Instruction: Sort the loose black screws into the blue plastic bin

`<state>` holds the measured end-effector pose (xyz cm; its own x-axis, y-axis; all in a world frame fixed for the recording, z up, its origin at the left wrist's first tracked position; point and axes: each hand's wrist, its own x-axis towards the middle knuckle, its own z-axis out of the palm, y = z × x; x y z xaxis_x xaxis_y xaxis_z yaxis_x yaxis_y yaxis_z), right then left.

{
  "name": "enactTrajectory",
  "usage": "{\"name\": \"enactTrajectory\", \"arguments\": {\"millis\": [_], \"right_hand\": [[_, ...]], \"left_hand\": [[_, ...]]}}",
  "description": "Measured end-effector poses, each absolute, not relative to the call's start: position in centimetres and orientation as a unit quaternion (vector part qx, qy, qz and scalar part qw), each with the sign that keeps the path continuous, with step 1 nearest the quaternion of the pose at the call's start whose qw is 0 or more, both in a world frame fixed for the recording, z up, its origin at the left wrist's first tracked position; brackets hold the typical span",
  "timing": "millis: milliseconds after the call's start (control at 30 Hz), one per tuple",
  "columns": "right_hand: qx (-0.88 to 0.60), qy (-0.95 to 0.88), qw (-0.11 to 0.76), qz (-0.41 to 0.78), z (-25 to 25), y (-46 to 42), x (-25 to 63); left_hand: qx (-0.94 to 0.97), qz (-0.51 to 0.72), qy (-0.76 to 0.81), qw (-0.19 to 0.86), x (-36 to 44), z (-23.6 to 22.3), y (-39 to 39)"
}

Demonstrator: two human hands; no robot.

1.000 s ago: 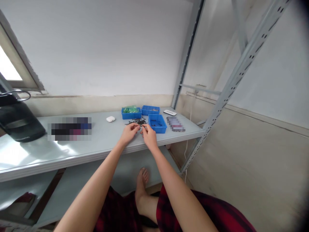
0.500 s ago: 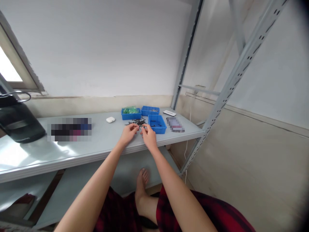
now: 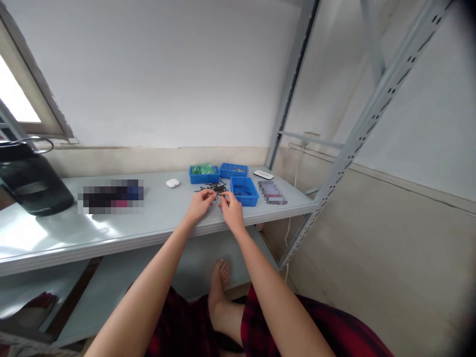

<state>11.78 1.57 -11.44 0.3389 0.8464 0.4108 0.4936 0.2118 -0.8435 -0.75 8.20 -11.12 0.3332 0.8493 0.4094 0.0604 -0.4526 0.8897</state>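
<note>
Over the front of a pile of black screws (image 3: pixel 219 187), my left hand (image 3: pixel 201 204) and my right hand (image 3: pixel 232 210) face each other, fingertips close together. The thumb and fingers of my right hand pinch a small dark piece that looks like a black screw (image 3: pixel 222 195). My left hand is closed in a pinch too; what lies between its fingertips is too small to make out. Just right of the pile, near my right hand, stands a blue bin (image 3: pixel 254 200) with a few dark screws inside.
Behind the pile stand a blue bin (image 3: pixel 204 179) of green plastic bags and another blue bin (image 3: pixel 226 174) with small metal parts. A white case (image 3: pixel 172 183), a white flat device (image 3: pixel 264 175), a blurred phone-like item (image 3: pixel 272 192) and a dark bottle (image 3: pixel 40 186) share the shelf (image 3: pixel 156 218).
The view has shifted slightly, so the shelf and bins appear a little further right. Both hands stay pinched at the pile, and a dark screw now shows more clearly at my right fingertips.
</note>
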Motion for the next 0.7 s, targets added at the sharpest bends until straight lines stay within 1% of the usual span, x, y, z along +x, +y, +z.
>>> {"name": "enactTrajectory", "arguments": {"millis": [367,700], "right_hand": [[-0.617,-0.553,0.539,0.154,-11.48,1.66,11.73],[-0.604,-0.557,0.549,0.154,-11.6,1.72,11.78]], "left_hand": [[0.698,0.474,0.329,0.423,-0.9,-10.68,7.74],[0.698,0.483,0.33,0.413,-0.84,-10.68,7.72]]}}
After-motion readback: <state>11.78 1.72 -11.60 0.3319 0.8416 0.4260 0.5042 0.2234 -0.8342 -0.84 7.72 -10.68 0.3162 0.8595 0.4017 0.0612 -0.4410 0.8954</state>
